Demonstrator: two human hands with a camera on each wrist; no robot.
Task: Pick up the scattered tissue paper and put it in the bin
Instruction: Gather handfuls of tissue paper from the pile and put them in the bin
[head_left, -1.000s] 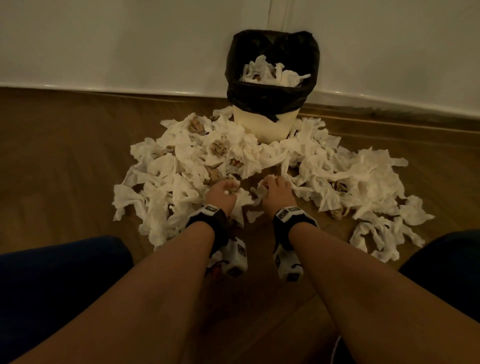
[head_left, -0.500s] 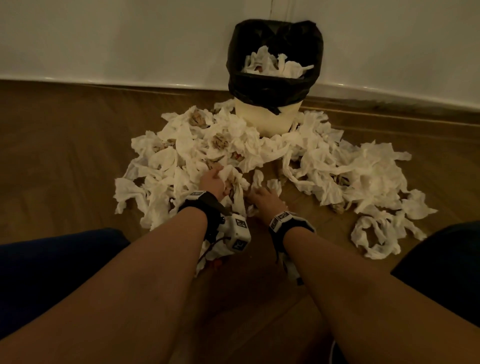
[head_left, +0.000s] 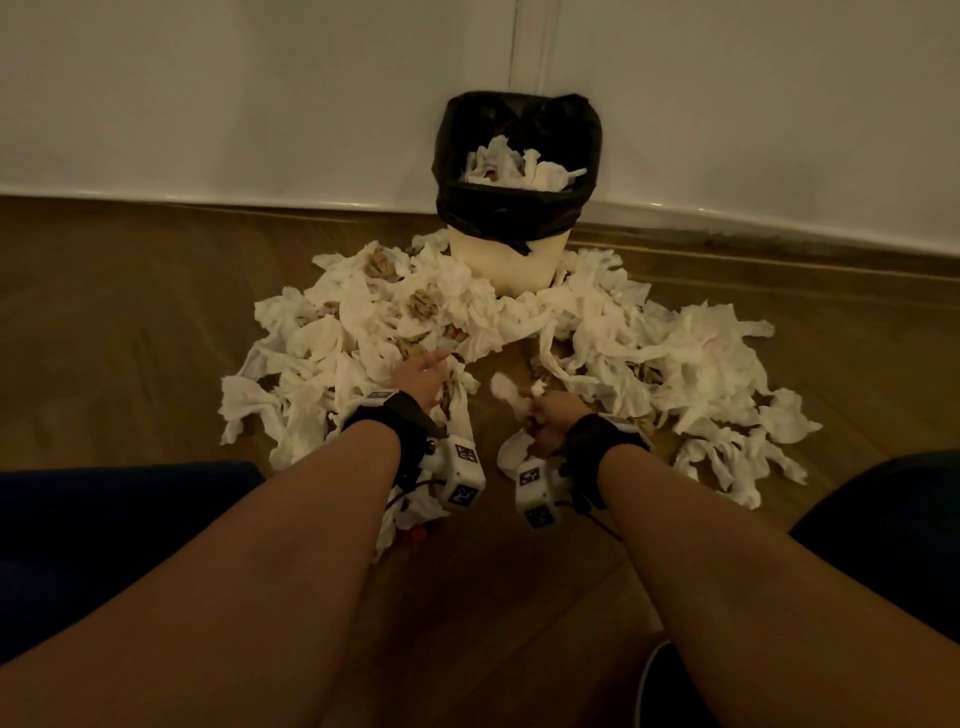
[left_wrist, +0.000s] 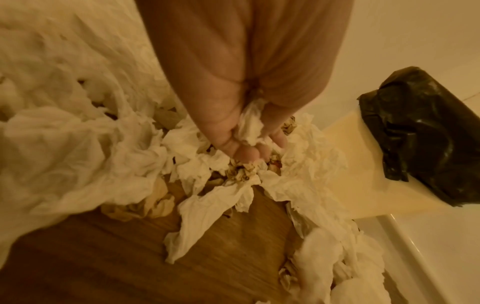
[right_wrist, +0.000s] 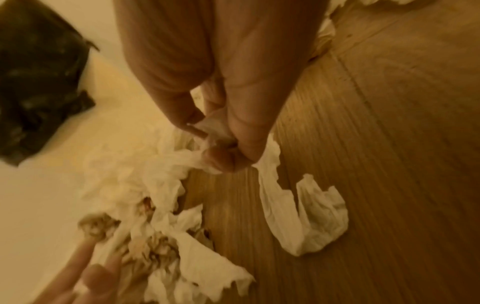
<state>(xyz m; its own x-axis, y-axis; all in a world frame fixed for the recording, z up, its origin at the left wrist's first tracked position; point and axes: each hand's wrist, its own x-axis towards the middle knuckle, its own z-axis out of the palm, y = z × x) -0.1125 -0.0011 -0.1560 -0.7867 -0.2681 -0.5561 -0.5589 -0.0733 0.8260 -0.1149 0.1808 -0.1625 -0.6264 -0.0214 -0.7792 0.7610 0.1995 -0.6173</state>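
Both hands work low over the brown wooden plank floor (head_left: 130, 322): left hand (head_left: 418, 376) has fingers curled into crumpled white tissue paper (left_wrist: 249, 125); right hand (head_left: 550, 415) is clenched on a torn white strip (right_wrist: 280, 195). Loose white and brown-stained tissue pile (head_left: 649, 353) surrounds the cream bin with black plastic liner (head_left: 514, 208), already partly filled. Judgement: the tissue is light, soft and tears easily; bunched handfuls would hold better than edges.

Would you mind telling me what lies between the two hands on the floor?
Between the left hand and right hand, the head view shows bare brown wooden floor and a white tissue scrap.
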